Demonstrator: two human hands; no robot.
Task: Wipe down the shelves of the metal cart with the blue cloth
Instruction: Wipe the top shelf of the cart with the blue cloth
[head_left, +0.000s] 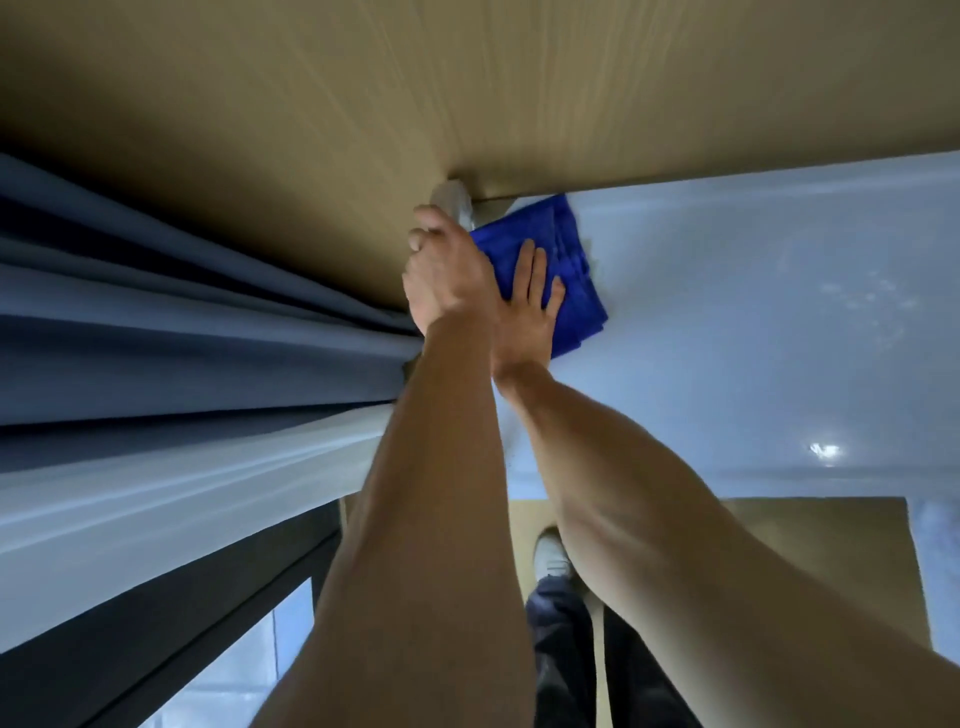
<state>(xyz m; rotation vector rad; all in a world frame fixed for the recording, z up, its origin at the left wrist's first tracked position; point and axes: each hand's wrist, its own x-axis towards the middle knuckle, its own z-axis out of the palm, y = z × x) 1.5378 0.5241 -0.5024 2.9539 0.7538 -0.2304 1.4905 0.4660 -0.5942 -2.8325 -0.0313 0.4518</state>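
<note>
Blue cloth (566, 270): folded, at shelf (753, 312) far corner | right hand (524, 306): flat, pressing cloth | left hand (447, 275): apparently gripping corner post (457, 205), blurred | risk: folds bunch under uneven pressure, corner missed

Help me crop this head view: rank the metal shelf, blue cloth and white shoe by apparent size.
1. metal shelf
2. blue cloth, partly under the right hand
3. white shoe, partly hidden and farther away, so unsure
</note>
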